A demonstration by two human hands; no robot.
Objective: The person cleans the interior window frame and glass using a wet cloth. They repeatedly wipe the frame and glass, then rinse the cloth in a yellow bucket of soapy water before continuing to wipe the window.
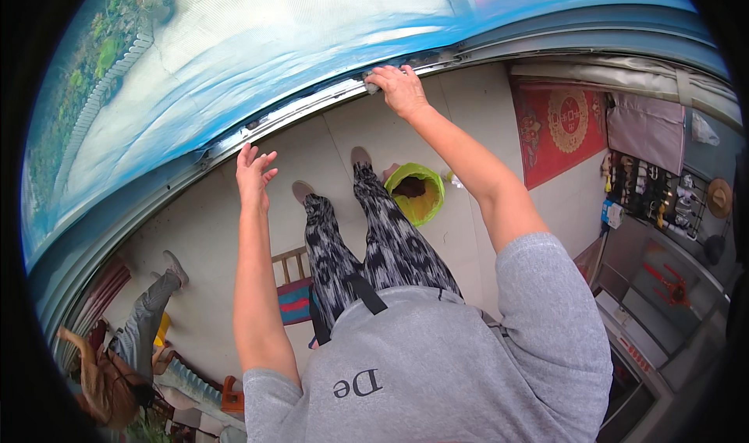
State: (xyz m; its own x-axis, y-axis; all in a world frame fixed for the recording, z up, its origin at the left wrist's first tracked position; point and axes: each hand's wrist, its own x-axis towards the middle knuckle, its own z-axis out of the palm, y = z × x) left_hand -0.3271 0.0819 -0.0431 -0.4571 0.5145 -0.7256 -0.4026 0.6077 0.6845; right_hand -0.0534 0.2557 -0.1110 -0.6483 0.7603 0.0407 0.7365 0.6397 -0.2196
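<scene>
My right hand (400,89) is at a metal window track (310,103), its fingers closed on a small grey scrubber or wad (371,85) that touches the track's edge. To the left, my left hand (254,173) is raised just below the same track with its fingers spread and nothing in them. Beyond the track spreads a large pane or screen (234,63) edged by blue film, with plants showing through it at the left. A yellow-green bin liner (430,200) in a round bin stands on the floor beside my foot.
Another person (111,373) is at the lower left, an arm raised near the frame. A wooden seat with a striped cushion (294,302) is behind my legs. To the right are a red mat (562,130), a loaded shoe rack (638,191) and a straw hat (719,197).
</scene>
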